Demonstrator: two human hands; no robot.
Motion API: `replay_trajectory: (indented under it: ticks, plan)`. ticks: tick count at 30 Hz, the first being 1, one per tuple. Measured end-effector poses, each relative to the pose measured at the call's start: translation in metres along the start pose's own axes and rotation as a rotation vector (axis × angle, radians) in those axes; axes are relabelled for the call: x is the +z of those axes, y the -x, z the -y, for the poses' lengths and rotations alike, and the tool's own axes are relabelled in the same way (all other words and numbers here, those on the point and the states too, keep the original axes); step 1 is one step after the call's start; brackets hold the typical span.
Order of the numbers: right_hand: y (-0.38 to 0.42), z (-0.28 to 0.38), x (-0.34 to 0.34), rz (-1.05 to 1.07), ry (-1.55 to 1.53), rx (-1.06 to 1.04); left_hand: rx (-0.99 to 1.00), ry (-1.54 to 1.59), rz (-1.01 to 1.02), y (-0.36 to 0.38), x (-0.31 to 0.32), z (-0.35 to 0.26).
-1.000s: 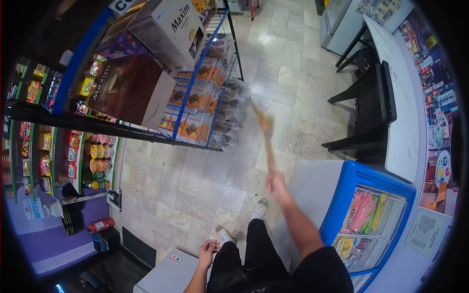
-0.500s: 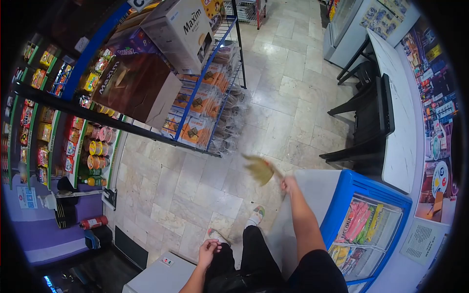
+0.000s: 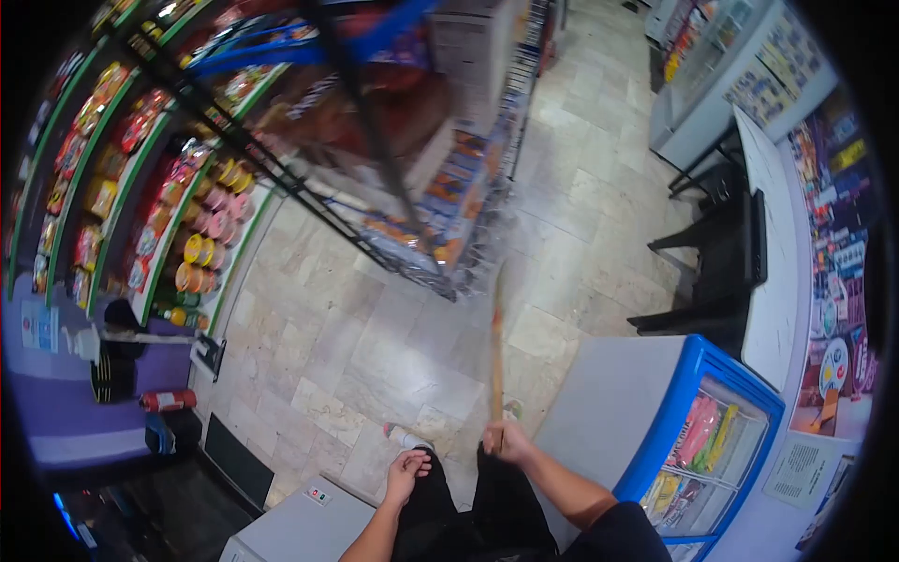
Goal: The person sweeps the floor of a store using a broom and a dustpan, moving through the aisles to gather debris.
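A broom with a light wooden handle is in my right hand, whose fingers are wrapped round the handle. It points away from me across the tiles, and its far end is blurred near the rack's lower corner. My left hand hangs over my left thigh with its fingers curled in, and nothing shows in them. Below, one of my feet stands on the floor; the other is mostly hidden behind my right hand.
Ahead to the left stands a black wire rack of boxes and packets. Shelves of snacks line the left wall. At my right is a blue-edged ice cream freezer; black chairs and a white counter stand beyond it.
My right hand has come in leftward and nearer my body, and the broom has swung to point forward. My view has shifted, and the rack appears closer. My left hand stays curled.
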State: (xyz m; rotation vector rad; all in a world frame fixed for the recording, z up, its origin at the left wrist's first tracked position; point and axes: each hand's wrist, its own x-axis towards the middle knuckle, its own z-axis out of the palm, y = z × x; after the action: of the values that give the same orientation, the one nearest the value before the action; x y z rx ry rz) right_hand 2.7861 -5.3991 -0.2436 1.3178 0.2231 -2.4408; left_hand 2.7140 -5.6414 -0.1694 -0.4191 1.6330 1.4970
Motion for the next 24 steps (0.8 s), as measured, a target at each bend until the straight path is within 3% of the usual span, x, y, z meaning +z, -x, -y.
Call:
replay_trajectory:
  ticks: [3, 6, 8, 13, 15, 16, 19, 20, 22, 24]
  plan:
    - [0.015, -0.073, 0.064, 0.114, 0.029, 0.393, 0.039, 0.035, 0.013, -0.003, -0.048, -0.009]
    - [-0.026, -0.14, 0.121, 0.216, 0.106, 0.834, 0.08, 0.142, 0.001, 0.0, -0.11, -0.011]
    - [-0.057, -0.196, 0.174, 0.051, 0.281, 0.839, 0.091, 0.163, -0.048, 0.007, -0.159, -0.017]
    - [-0.168, -0.323, 0.256, 0.188, 0.634, 0.759, 0.153, 0.133, -0.344, 0.033, -0.279, -0.012]
    - [-0.224, -0.343, 0.264, 0.123, 0.702, 0.83, 0.229, 0.067, -0.46, 0.04, -0.318, -0.008]
    - [-0.256, -0.35, 0.266, 0.088, 0.735, 0.863, 0.211, 0.177, -0.482, 0.044, -0.332, -0.013]
    - [-0.336, -0.291, 0.275, -0.038, 1.053, 0.479, 0.183, 0.384, -0.547, 0.054, -0.36, -0.024]
    - [-0.368, -0.258, 0.265, -0.029, 1.133, 0.203, 0.182, 0.4, -0.547, 0.054, -0.365, -0.024]
    - [-0.479, -0.16, 0.236, -0.215, 1.105, 0.162, 0.182, 0.436, -0.553, 0.053, -0.368, -0.024]
    - [-0.455, -0.08, 0.298, -0.277, 1.011, -0.004, 0.149, 0.485, -0.561, 0.046, -0.368, -0.015]
